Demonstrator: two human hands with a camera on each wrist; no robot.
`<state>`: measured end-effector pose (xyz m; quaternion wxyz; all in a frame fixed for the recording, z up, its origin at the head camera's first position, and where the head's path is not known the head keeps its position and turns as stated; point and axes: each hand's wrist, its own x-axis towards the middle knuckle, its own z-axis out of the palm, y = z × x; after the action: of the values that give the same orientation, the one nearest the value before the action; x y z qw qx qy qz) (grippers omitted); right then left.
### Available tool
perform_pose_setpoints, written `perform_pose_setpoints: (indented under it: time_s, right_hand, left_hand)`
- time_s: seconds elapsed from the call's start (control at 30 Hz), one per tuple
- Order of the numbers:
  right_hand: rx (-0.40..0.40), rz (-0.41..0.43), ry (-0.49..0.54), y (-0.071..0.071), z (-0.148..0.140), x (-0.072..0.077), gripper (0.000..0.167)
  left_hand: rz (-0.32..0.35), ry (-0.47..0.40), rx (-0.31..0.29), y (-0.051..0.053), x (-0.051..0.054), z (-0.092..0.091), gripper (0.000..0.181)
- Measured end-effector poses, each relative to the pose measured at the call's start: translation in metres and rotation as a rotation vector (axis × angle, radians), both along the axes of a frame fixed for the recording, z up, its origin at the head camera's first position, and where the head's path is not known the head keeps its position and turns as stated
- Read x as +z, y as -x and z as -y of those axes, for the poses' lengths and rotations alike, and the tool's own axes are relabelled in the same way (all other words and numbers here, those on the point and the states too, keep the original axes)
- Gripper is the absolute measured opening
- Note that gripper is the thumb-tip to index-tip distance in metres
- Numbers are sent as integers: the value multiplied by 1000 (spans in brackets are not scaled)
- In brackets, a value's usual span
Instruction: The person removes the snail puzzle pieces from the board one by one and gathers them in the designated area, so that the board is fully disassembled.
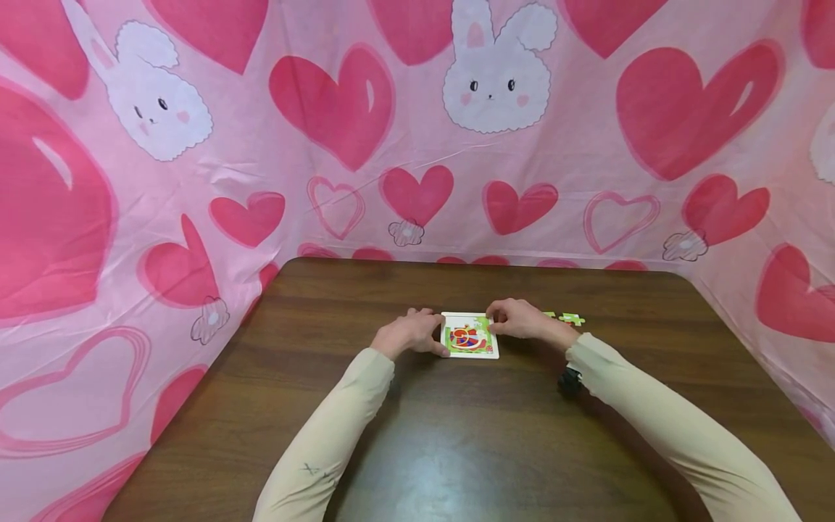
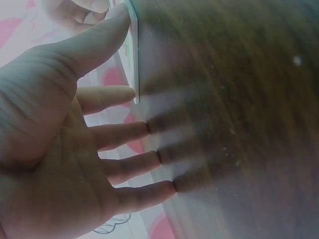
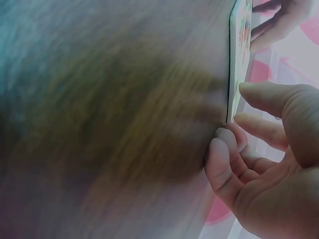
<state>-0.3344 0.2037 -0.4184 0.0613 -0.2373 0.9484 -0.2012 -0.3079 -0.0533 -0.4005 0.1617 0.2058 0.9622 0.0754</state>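
Observation:
A small jigsaw puzzle [image 1: 468, 338] in a white frame lies flat on the table, with a red, blue and green picture and a pale strip along its top. My left hand [image 1: 411, 333] rests at its left side; in the left wrist view the thumb [image 2: 102, 37] touches the frame's edge, and the other fingers stand straight and spread on the table. My right hand [image 1: 518, 319] is at the upper right corner. In the right wrist view its thumb [image 3: 269, 98] and index finger touch the puzzle, slightly apart, with the other fingers loosely curled. No piece shows between them.
Several loose green puzzle pieces [image 1: 572, 319] lie on the brown wooden table [image 1: 443, 435], just beyond the right wrist and partly hidden by it. A black device [image 1: 570, 382] sits under the right wrist. Pink cloth [image 1: 417, 152] with hearts and rabbits hangs behind and beside the table.

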Motion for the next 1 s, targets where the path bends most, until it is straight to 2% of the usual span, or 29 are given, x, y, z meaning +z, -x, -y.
perform_pose_setpoints:
  time_s: [0.27, 0.73, 1.0]
  right_hand:
    - [12, 38, -2, -2, 2, 3, 35]
    - [48, 25, -29, -1, 9, 6, 31]
    - [16, 131, 5, 3, 9, 8, 33]
  left_hand:
    - [-4, -1, -8, 1, 0, 0, 73]
    - [2, 1, -1, 1, 0, 0, 77]
    - [1, -3, -4, 1, 1, -1, 77]
